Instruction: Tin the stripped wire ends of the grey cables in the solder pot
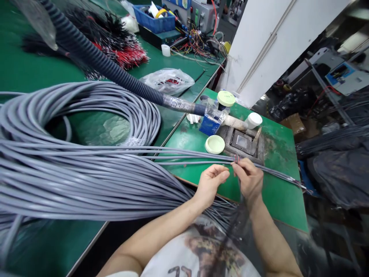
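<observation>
My right hand (250, 179) is closed in a pinch on the end of a grey cable, whose thin coloured wires (236, 158) stick up at the fingertips. Just left of it, my left hand (211, 184) has thumb and forefinger pressed together; anything between them is too small to make out. Behind both hands, several grey cables (184, 152) run across the green board, and their stripped ends (300, 184) lie toward its right edge. A large coil of grey cable (86, 192) rests on the table to the left.
A solder pot (241, 141) sits behind my hands, near an open pale-green tub (215, 144) and a white cup (254, 120). A dark ribbed hose (115, 69) crosses overhead to a blue box (210, 125). Black and red wire bundles (127, 54) and a blue bin (154, 19) stand farther back.
</observation>
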A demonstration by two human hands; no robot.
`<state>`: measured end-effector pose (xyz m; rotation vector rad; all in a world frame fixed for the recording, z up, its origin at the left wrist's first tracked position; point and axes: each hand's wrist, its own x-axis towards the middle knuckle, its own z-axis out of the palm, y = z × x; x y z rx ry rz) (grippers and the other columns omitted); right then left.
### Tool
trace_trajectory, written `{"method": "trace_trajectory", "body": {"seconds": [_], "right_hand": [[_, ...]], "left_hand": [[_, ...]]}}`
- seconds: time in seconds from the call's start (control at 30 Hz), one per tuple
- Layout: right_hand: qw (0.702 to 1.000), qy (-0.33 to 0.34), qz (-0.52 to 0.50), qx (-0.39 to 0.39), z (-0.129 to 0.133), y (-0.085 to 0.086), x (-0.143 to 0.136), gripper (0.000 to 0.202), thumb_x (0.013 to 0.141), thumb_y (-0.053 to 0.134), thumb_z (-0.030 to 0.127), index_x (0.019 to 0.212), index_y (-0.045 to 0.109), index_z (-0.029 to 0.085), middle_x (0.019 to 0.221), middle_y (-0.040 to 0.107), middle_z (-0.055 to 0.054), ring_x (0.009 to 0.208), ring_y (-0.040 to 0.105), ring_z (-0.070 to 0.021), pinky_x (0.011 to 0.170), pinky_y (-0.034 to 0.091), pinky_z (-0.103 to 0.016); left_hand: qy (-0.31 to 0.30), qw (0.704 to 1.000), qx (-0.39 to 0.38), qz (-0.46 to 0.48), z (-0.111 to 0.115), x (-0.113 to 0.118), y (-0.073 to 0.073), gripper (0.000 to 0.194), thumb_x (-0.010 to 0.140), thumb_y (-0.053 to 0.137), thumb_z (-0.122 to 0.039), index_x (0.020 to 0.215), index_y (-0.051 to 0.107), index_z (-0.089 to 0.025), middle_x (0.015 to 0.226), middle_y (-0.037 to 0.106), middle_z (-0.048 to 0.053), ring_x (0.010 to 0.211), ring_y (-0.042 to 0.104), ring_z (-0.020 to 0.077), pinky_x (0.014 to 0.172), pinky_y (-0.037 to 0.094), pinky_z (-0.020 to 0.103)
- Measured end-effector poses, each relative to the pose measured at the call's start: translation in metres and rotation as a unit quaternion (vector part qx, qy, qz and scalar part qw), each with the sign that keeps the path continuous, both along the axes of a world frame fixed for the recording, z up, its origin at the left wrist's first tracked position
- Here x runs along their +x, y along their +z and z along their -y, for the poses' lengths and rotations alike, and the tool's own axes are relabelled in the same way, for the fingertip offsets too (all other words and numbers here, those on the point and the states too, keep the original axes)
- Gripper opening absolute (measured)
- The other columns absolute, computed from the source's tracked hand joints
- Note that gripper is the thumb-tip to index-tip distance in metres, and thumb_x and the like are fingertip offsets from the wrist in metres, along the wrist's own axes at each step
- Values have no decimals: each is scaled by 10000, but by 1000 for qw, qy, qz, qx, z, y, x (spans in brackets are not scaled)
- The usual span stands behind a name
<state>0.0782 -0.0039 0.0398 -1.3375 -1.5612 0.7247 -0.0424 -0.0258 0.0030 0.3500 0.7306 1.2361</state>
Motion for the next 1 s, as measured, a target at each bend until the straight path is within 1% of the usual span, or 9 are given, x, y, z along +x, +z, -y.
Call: {"method": "trace_trajectory", "body": {"seconds": [0.1, 0.2, 0.37, 0.5, 0.6, 0.67, 0.73, 0.87, 1.0], "right_hand": [[997, 23, 74, 15, -26, 11, 1, 156, 831, 641, 271, 705, 645, 178, 686, 571, -6, 606, 507, -121, 558, 403, -263], [987, 49, 150, 20, -55, 14, -1, 173, 839, 617, 279, 722, 671, 164, 669, 570, -4, 603, 505, -117, 563, 385, -256], [962, 83, 261, 14, -97, -1, -9, 180, 818, 605, 263, 696, 698, 168, 639, 578, -4, 566, 496, -113, 543, 355, -252], [952, 110, 287, 1, -109, -7, -18, 173, 806, 613, 239, 675, 698, 166, 652, 604, -18, 594, 524, -128, 570, 369, -262], [962, 121, 245, 7, -95, 5, -24, 171, 822, 618, 246, 695, 700, 167, 678, 610, -16, 621, 542, -132, 589, 393, -262], [969, 123, 211, 22, -76, 16, -26, 162, 837, 618, 252, 728, 704, 167, 698, 614, -17, 639, 552, -136, 607, 413, -266], [974, 123, 184, 37, -56, 22, -27, 142, 848, 616, 249, 781, 713, 168, 727, 626, -25, 653, 561, -140, 624, 432, -276], [977, 117, 170, 59, -29, 18, -22, 102, 851, 627, 240, 853, 719, 195, 754, 638, -26, 684, 578, -153, 656, 457, -307], [982, 104, 131, 85, -19, 9, -17, 86, 831, 649, 195, 874, 719, 220, 757, 634, -10, 693, 587, -144, 651, 472, -295]], "left_hand": [[-41, 996, 35, -77, -1, -8, -2, 231, 665, 787, -298, 825, 698, -156, 647, 576, -23, 579, 453, 78, 588, 356, 212], [-30, 970, 117, -209, -2, -18, -7, 159, 699, 757, -292, 789, 725, -165, 654, 585, 3, 611, 483, 111, 618, 377, 239], [24, 913, 217, -344, -3, -30, -24, 94, 773, 687, -277, 807, 747, -213, 690, 619, 38, 683, 547, 164, 682, 411, 272], [17, 898, 235, -372, -5, -33, -34, 117, 808, 652, -271, 839, 748, -211, 700, 627, 42, 694, 552, 161, 688, 417, 272], [36, 939, 168, -300, -9, -34, -34, 130, 778, 688, -292, 831, 745, -188, 718, 635, 35, 660, 538, 136, 658, 424, 256], [45, 975, 89, -201, -14, -34, -30, 189, 741, 727, -317, 860, 740, -171, 734, 659, 34, 644, 545, 123, 643, 433, 246], [40, 994, 28, -95, -19, -34, -24, 257, 716, 752, -334, 902, 732, -159, 746, 684, 37, 642, 561, 113, 644, 442, 236], [39, 998, -4, 42, -25, -29, -9, 238, 711, 769, -322, 870, 721, -152, 739, 695, 26, 644, 568, 88, 652, 442, 205], [48, 996, -9, 78, -22, -21, -4, 180, 696, 782, -293, 779, 715, -148, 681, 685, 9, 633, 568, 76, 642, 435, 183]]}}
